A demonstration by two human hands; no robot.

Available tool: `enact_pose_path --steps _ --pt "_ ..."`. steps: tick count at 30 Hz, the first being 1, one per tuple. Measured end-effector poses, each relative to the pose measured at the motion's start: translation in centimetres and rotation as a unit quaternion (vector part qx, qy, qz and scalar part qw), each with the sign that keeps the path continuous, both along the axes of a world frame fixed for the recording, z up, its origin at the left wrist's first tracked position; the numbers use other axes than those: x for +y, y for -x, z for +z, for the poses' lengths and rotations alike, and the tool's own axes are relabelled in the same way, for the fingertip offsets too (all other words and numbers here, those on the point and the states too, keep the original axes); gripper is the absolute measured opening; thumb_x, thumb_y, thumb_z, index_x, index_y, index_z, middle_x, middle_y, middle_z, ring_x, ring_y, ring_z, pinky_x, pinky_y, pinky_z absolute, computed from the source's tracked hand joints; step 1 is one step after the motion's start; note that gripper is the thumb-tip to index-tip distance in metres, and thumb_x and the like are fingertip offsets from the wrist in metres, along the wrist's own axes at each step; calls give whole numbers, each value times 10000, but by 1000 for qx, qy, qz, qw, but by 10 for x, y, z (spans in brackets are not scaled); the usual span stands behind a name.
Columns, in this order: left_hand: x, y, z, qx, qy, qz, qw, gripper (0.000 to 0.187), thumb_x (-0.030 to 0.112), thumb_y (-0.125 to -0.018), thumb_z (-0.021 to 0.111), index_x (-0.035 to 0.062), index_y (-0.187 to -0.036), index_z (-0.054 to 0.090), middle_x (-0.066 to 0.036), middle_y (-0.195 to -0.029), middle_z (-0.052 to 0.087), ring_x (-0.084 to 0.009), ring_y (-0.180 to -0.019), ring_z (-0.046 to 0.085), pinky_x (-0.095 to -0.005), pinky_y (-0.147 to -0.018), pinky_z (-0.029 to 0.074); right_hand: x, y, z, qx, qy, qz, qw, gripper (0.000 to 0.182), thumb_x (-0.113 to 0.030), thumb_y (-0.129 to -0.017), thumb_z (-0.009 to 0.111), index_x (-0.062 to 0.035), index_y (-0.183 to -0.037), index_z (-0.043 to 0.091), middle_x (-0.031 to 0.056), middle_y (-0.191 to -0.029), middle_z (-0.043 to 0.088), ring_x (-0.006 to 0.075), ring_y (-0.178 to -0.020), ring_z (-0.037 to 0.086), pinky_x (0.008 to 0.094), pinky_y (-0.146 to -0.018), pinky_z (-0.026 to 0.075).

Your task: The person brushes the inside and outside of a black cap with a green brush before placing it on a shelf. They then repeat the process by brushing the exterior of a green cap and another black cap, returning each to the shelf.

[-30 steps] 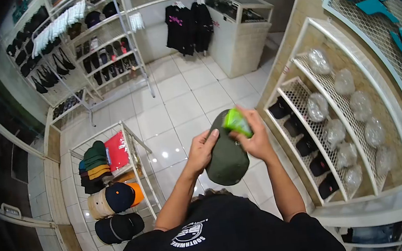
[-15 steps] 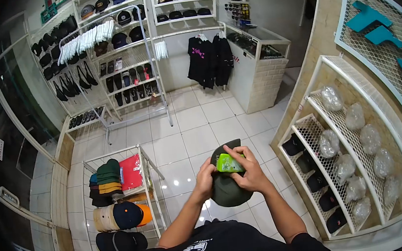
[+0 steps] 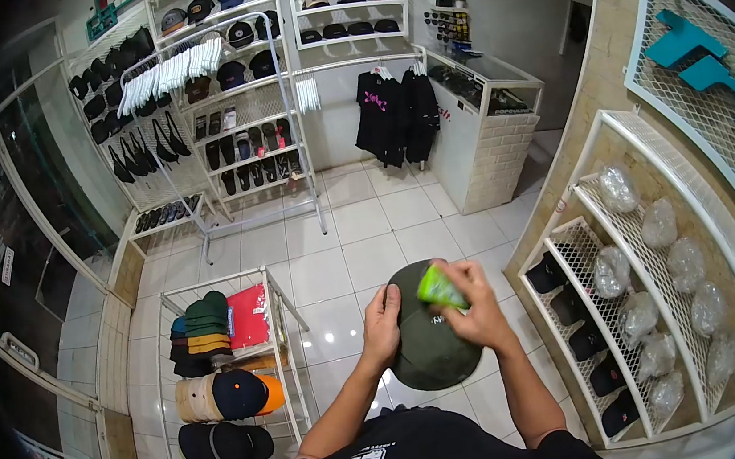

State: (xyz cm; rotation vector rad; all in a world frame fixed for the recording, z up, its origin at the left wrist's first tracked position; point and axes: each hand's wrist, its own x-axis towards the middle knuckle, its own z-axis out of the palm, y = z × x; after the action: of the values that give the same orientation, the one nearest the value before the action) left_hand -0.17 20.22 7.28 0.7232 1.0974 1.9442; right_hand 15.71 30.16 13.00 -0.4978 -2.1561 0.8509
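Note:
A dark olive-green cap (image 3: 435, 357) is held in front of my chest, with a small light mark near its middle. My left hand (image 3: 383, 328) grips the cap's left edge, thumb on top and fingers underneath. Over the upper right part of the cap, my right hand (image 3: 474, 303) is closed around a small bright green block (image 3: 439, 289) with paler patches. The block overlaps the cap in this view, just above the light mark. What kind of thing the block is, I cannot tell.
At lower left stands a white wire rack (image 3: 283, 364) with stacked caps (image 3: 241, 393) and a red flat pack (image 3: 247, 316). A curved white shelf (image 3: 603, 294) with caps and clear plastic bundles is on the right. Farther off are a glass-topped counter (image 3: 493, 145) and hanging black shirts (image 3: 378, 116).
My right hand has lifted and tilted the green block, moving it right. The cap has turned, showing more of its crown. My left hand has moved off the block onto the cap's edge.

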Motion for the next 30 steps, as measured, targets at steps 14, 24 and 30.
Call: enact_pose_path --steps 14,24,30 --pt "-10 -14 16 10 -27 -98 995 369 312 -1119 495 -23 -1203 626 -33 -1062 694 -79 -959 617 -248 -847 515 8 -24 -18 67 80 -81 991 731 -43 -751 806 -113 -1448 596 123 -1202 576 271 -1139 584 371 -1033 452" --pt "-11 -17 1 8 -17 -105 994 381 348 -1118 486 5 -1213 623 -17 -1065 688 -68 -923 624 -240 -805 536 -16 -31 -14 19 -18 -32 999 720 -10 -775 782 -109 -1460 585 134 -1181 562 282 -1093 592 369 -980 482" --pt "-14 -16 -3 25 3 -134 991 396 359 -1122 471 6 -1225 618 -16 -1068 678 -61 -942 613 -245 -827 530 -7 -22 -19 57 103 -108 987 712 17 -723 779 -84 -1413 634 124 -1178 554 279 -1154 569 381 -1053 430"
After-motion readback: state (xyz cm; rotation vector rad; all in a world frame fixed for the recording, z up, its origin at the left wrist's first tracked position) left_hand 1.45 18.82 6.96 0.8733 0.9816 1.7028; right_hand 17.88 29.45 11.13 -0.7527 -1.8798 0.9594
